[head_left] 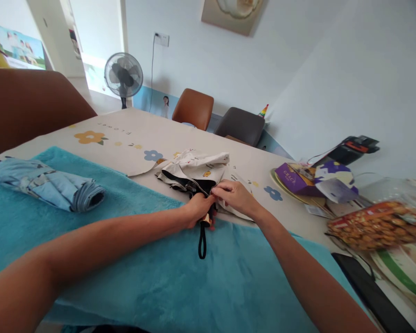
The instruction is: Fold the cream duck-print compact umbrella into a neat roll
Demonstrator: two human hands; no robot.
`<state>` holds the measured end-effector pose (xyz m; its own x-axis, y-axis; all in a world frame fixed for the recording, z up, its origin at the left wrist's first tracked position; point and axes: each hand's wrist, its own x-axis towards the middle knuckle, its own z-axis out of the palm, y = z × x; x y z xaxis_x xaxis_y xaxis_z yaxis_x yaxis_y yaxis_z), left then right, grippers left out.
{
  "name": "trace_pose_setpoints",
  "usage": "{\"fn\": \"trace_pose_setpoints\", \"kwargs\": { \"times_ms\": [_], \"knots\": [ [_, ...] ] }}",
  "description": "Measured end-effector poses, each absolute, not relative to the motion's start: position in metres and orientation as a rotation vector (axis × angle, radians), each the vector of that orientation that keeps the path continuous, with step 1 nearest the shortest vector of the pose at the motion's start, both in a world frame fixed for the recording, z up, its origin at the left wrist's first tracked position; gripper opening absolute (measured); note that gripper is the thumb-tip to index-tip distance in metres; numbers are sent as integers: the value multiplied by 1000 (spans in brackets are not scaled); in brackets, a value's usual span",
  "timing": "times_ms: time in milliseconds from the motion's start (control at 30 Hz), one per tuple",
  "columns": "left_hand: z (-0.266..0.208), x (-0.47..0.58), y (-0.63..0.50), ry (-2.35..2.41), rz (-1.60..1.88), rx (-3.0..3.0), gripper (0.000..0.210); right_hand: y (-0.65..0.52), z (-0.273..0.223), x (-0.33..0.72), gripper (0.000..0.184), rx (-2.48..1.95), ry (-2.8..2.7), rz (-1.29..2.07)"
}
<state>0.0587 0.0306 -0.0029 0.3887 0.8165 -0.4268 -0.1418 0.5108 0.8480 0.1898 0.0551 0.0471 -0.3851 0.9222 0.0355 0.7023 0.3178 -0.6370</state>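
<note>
A cream folding umbrella (197,163) with small printed figures and a black underside lies loosely folded over the table's middle. My left hand (196,210) is closed around it near the handle, where a gold-coloured end and a black wrist loop point toward me. Close beside it, my right hand (233,194) pinches the edge of the umbrella's cloth between thumb and fingers. Part of the handle is hidden by my left hand. Over to the left, a rolled light-blue umbrella (46,182) rests on a teal plush blanket (152,277).
The table's cream cover (107,155) carries flower prints. At the right stand a purple box (296,179), a bag of brown snacks (384,226) and a dark flat object (370,291). Chairs (193,108) line the far side; a fan (124,76) stands beyond.
</note>
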Motion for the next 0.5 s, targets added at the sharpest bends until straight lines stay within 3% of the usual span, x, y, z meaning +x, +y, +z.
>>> {"fn": "trace_pose_setpoints", "kwargs": {
  "times_ms": [233,367,500],
  "knots": [
    [-6,58,29,977,704,816,33,112,75,213,27,-1526,-1804,220],
    [1,58,20,874,647,770,40,136,80,214,38,-1551,-1961,300],
    [11,56,11,781,486,654,48,143,81,211,28,-1625,-2129,287]
  ]
}}
